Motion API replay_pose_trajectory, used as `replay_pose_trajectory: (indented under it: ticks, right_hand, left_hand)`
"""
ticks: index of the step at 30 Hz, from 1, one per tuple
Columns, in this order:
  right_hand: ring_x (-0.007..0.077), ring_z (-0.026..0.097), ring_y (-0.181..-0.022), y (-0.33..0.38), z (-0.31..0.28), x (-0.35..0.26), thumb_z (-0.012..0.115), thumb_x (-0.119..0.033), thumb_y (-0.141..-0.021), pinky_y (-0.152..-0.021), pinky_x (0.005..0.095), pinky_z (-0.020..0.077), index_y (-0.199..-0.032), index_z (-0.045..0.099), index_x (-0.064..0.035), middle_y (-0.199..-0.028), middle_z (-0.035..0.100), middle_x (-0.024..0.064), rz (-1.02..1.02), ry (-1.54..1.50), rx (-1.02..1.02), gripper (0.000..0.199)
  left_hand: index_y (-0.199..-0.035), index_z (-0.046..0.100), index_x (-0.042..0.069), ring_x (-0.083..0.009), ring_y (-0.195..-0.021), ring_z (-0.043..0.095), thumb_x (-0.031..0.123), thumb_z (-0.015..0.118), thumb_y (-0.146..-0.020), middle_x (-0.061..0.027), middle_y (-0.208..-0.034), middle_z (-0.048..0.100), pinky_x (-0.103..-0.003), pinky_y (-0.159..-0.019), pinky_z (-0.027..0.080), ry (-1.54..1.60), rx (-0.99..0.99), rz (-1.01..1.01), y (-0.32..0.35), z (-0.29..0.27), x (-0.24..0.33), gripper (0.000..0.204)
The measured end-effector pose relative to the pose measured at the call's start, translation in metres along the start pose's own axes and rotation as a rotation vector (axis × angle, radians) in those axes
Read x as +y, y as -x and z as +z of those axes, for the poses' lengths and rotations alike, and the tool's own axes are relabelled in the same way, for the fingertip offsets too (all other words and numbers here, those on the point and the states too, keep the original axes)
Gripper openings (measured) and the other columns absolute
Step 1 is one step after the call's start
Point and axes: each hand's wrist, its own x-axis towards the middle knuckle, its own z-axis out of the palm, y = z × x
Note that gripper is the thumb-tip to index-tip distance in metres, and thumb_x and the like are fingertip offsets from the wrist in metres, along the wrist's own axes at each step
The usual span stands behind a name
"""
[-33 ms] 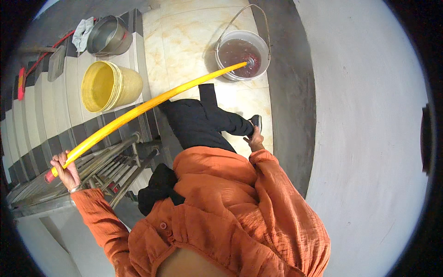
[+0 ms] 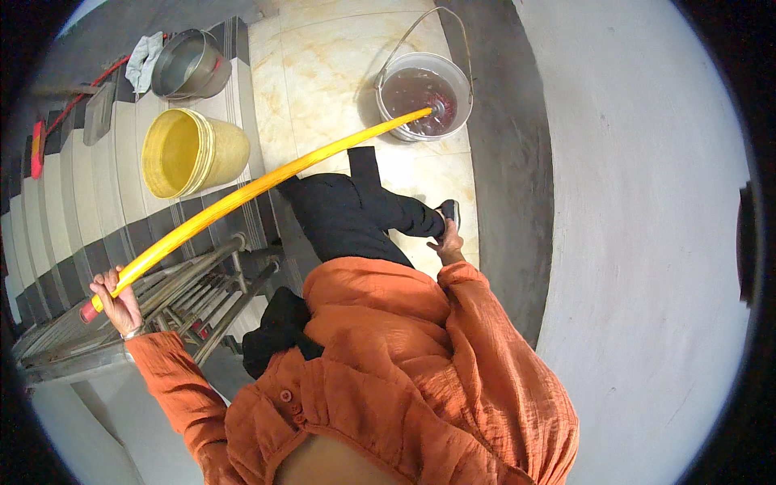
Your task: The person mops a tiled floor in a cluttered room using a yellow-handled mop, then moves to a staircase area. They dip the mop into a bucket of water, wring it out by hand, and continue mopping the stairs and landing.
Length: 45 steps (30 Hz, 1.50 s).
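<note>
While L grip (image 2: pixel 123 312) clamps ylw pole (image 2: pixel 210 213), can't tell R grip (image 2: pixel 449 241); ylw bucket (image 2: pixel 224 153) on stairs (image 2: pixel 82 187).

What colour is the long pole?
The long pole is yellow with a reddish end, clearest in the head view.

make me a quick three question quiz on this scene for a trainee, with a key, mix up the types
1. Multiple choice: where is the far end of the yellow pole?
a) in the yellow bucket
b) in the metal pot
c) in the white bucket

2. True or false: both hands grip the pole.

3. Fill in the blank: the pole's near end is coloured ____.

Key
1. c; it dips into murky liquid there.
2. False; only the left hand grips it, while the right hand is off the pole, by a dark shoe.
3. red
</note>
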Motion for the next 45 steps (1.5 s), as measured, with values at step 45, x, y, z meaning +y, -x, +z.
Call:
replay_pose_trajectory:
  ticks: [45]
  right_hand:
    - [0.0320, 0.037, -0.098, 0.229, 0.097, -0.112, 0.075, -0.018, -0.053, -0.085, 0.0407, 0.0311, -0.117, 0.028, 0.0010, -0.105, 0.036, 0.0177, -2.024, 0.542, -0.096, 0.082]
  left_hand:
    - [-0.075, 0.041, 0.010, -0.0093, -0.060, 0.034, 0.025, 0.045, -0.086, 0.0025, -0.061, 0.031, -0.031, -0.083, 0.034, -0.004, 0.056, -0.019, 0.000, -0.002, 0.005, 0.019]
